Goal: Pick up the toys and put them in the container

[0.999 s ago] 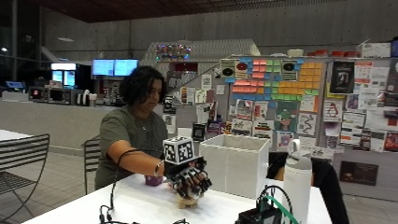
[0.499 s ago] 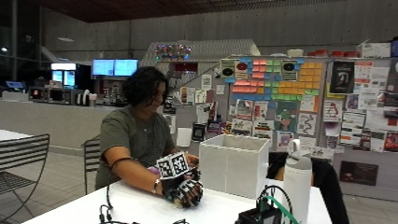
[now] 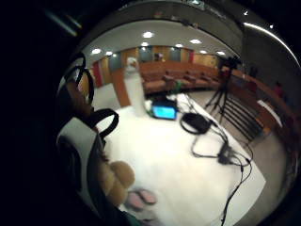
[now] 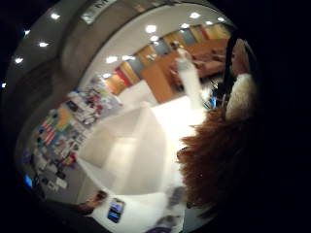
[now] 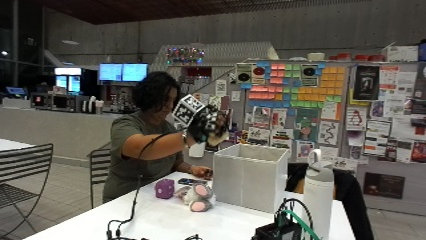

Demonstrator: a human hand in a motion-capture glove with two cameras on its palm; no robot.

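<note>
White tabletop (image 5: 166, 220) carries a white open-topped square container (image 5: 247, 176), with a grey-and-pink plush toy (image 5: 194, 196) and a purple block toy (image 5: 164, 188) beside it. The gloved right hand (image 5: 208, 126), raised at the end of an outstretched arm just beside the container's opening, is closed round a brown furry plush toy (image 4: 221, 160). Judged soft, light and compressible; a mid-body grasp suits it.

The hand (image 5: 208, 125) has risen from the table (image 5: 166, 220), gripping a toy (image 4: 218, 150).
</note>
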